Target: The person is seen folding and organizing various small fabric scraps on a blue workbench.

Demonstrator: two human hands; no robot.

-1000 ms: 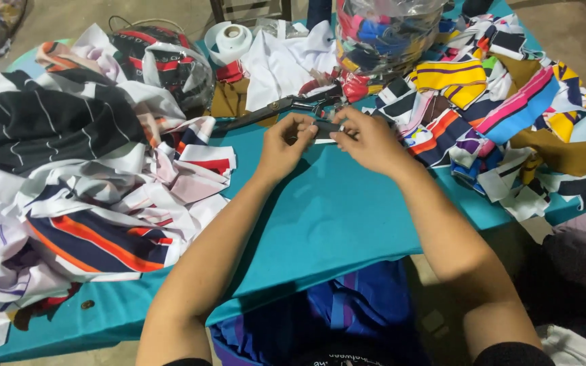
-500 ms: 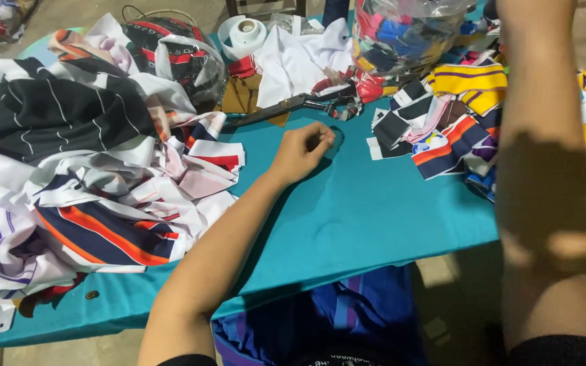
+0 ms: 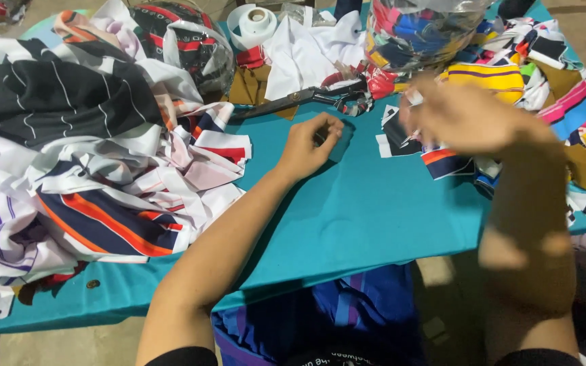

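While blurred in the air over the scraps [image 3: 442,152], right hand [image 3: 469,118] cannot be read for finger state; looks loosely curled, possibly with a small white bit at the tips, but too smeared to tell. Left hand [image 3: 310,142] resting on teal table [image 3: 374,217], fingers [image 3: 330,127] curled and pinched on a dark teal fabric piece [image 3: 342,139] lying flat on the cloth, nearly same colour as the surface. Shears [image 3: 300,98] lying just beyond left hand, blades pointing left, handles close to a red scrap. Heaped striped fabric [image 3: 96,163] to the left, spilling over table edge. Tape roll [image 3: 256,19] at the far side, near a clear bag [image 3: 415,30] stuffed with offcuts. More striped cut pieces under and beside right hand, some hanging off the right edge. Risks, as judged: fabric piece easily lost against matching cloth if pinch loosens; right hand moving fast and low near loose scraps, likely to sweep some off the edge; shears within reach of left knuckles, a careless slide forward could meet the blades; heap on the left close to slipping to the floor if tugged.
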